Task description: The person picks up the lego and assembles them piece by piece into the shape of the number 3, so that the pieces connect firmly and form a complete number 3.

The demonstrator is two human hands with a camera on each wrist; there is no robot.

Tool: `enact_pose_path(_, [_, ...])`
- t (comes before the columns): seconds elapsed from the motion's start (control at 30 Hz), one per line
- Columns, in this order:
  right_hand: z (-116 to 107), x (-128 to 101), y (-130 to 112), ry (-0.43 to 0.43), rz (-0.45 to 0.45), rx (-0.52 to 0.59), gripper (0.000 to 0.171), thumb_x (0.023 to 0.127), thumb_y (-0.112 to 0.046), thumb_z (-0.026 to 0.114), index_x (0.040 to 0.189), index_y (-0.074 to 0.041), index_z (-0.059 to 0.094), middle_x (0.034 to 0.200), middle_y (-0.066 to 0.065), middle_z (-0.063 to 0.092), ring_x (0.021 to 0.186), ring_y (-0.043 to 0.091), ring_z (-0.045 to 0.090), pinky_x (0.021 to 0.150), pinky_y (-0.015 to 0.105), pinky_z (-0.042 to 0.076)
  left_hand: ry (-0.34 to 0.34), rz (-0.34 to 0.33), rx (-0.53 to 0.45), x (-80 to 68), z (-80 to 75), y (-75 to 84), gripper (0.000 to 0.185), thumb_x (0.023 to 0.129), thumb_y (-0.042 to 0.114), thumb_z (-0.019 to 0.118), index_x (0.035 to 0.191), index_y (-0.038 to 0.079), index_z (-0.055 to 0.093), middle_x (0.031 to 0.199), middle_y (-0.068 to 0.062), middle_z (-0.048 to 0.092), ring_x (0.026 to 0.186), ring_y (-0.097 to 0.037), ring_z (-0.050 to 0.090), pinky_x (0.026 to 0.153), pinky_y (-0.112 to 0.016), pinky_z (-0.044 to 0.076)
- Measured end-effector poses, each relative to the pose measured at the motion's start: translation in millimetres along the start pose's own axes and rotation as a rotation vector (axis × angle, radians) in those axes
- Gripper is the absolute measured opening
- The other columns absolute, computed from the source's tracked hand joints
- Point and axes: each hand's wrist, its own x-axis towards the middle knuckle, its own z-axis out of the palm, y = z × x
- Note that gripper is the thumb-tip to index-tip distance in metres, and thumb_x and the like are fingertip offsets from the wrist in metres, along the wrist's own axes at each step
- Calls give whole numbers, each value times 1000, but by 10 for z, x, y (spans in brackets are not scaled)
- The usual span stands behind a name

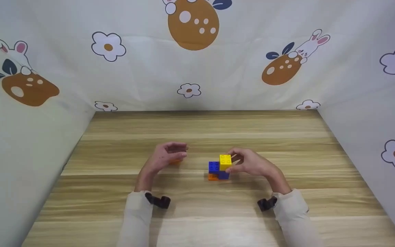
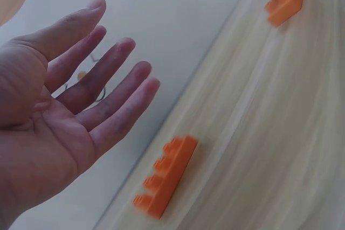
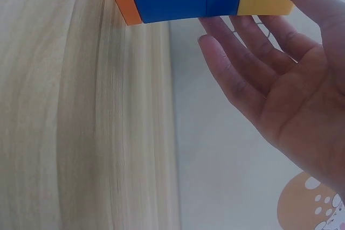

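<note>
A person's right hand (image 1: 252,164) steadies a small stack of toy bricks on a wooden table (image 1: 286,137), the thumb and fingertips (image 3: 215,44) resting against the yellow brick (image 1: 225,162) at the top. That brick sits on a blue brick (image 1: 214,167), with a thin orange plate (image 1: 213,177) at the base, just below and left of the fingers. The right-wrist view shows those fingers straight and slightly spread, touching the stack rather than wrapped round it.

The left hand (image 1: 166,156) hangs open, fingers (image 2: 116,98) straight and a little apart, holding nothing. A loose orange brick (image 2: 164,176) lies on the table just under its fingertips, well apart from the stack.

The light touch looks like the main risk: a sideways nudge from the right fingertips could slide or tip the stack, since nothing grips it. The yellow brick, perched on one side, would probably be first to come off. The loose orange brick, largely hidden by the left hand in the head view, could be knocked away by a careless reach.

No brand, label or writing can be read; the backdrop (image 1: 190,24) carries only rabbits, flowers and spotted brown shapes.
</note>
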Motion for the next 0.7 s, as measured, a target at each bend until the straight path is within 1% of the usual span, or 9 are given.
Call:
enact_pose_path(0.07, [-2,6,-1,2,3,-1,48,84,-22,82,122,-2,62,121,17,67,111,28,66,94,37,58,55,1,53,-14,-83,-29,48,86,20,80,128,2,65,129,-16,68,119,-25,65,100,-29,53])
enact_pose_path(0.13, [-1,10,0,2,2,-1,48,83,-23,83,122,-3,62,121,15,67,112,28,66,95,37,58,93,5,97,-28,-164,-78,47,86,21,80,127,4,66,129,-15,68,120,-26,64,104,-34,51])
enact_pose_path(0.23, [0,8,2,2,0,3,49,83,-24,83,123,-4,62,122,14,67,112,28,65,96,37,57,130,-3,121,-50,-274,-170,49,85,23,81,129,6,65,131,-16,66,123,-29,62,109,-41,48])
enact_pose_path(0.37, [-4,-12,8,-1,-11,10,50,84,-23,82,125,-3,62,123,15,66,113,29,65,96,37,57,149,-13,116,-77,-372,-273,54,85,24,81,132,5,62,135,-16,64,127,-30,59,112,-43,45])
enact_pose_path(0.5, [-12,-18,1,2,-7,2,48,85,-22,81,126,-4,61,124,15,66,114,30,64,97,39,57,154,-22,107,-90,-426,-346,55,85,21,80,134,5,61,137,-17,62,130,-31,57,112,-43,45])
enact_pose_path(0.63, [-9,-10,-12,0,7,-5,47,86,-23,80,126,-6,62,124,14,66,115,30,64,97,39,56,174,-64,118,-113,-463,-396,55,85,18,80,135,7,60,140,-16,60,132,-32,55,112,-43,45])
enact_pose_path(0.7, [-4,-8,-16,-1,9,-4,46,86,-22,80,126,-6,62,124,14,66,115,30,64,97,39,57,170,-81,140,-125,-477,-412,55,86,17,79,136,7,60,143,-16,58,133,-32,54,113,-44,44])
